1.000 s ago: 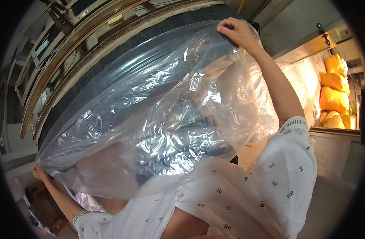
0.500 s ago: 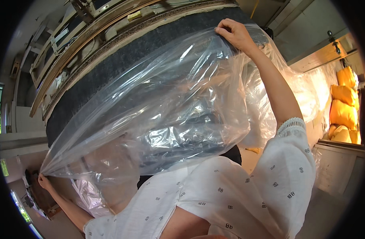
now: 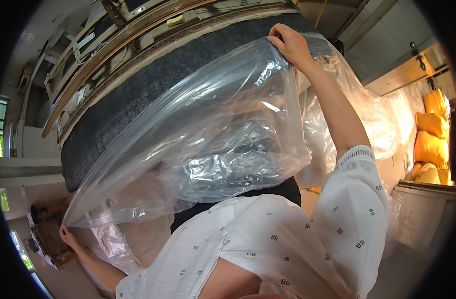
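Observation:
A large sheet of clear plastic film [image 3: 188, 129] hangs stretched between my two hands, wrinkled and shiny, in front of my body. My right hand [image 3: 291, 46] pinches its upper edge at the far right, above the dark table top. Low at the far left, my left hand [image 3: 67, 235] is closed on the gathered corner of the same film. Behind the film lies a black surface [image 3: 113, 112], the covered top of a long table, bare along its far strip. More bunched film [image 3: 372, 107] trails off beyond my right arm.
Wooden rails and a machine frame [image 3: 88, 84] run along the table's far side. Yellow-orange bundles [image 3: 431, 142] are stacked at the right, above a pale cabinet [image 3: 421, 214]. A brown wooden piece of furniture [image 3: 51, 229] stands beyond my left hand.
My left hand has moved a little right and down with its corner of film. The film's far edge sags nearer to me, baring more black surface. My right hand stays nearly in place.

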`<state>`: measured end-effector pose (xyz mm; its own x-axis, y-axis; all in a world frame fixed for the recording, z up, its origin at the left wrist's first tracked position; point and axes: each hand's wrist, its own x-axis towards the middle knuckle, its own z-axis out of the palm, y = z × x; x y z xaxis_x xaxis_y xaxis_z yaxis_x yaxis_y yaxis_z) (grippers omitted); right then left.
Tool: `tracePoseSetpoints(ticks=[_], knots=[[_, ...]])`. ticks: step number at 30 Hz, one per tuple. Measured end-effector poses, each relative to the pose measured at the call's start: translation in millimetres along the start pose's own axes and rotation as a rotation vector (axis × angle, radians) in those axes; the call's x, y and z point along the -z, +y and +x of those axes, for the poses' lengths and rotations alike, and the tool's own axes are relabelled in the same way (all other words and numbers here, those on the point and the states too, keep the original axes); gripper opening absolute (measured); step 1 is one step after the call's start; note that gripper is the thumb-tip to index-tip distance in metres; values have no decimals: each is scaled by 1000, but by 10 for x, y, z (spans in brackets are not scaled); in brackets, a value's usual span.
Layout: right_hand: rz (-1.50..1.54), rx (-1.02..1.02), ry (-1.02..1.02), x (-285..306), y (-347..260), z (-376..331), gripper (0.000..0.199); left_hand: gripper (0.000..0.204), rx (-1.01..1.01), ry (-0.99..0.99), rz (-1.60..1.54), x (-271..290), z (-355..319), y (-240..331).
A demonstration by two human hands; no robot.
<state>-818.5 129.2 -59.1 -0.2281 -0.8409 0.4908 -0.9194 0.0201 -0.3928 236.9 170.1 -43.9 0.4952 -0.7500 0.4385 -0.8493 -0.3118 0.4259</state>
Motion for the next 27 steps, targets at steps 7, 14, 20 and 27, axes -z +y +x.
tracePoseSetpoints(ticks=[7, 14, 20, 27], knots=[[185, 121, 157, 163, 163, 358, 22, 37, 371, -112, -500, -681, -84, 111], [871, -126, 451, 714, 405, 1333, 19, 41, 318, -2, -973, -858, 1187, 1284], [389, -365, 379, -189, 1175, 729, 24, 40, -12, 165, -298, -2457, 748, 2217], [288, -302, 285, -218, 1178, 932, 29, 38, 110, 56, -522, -2692, 1191, 2331]])
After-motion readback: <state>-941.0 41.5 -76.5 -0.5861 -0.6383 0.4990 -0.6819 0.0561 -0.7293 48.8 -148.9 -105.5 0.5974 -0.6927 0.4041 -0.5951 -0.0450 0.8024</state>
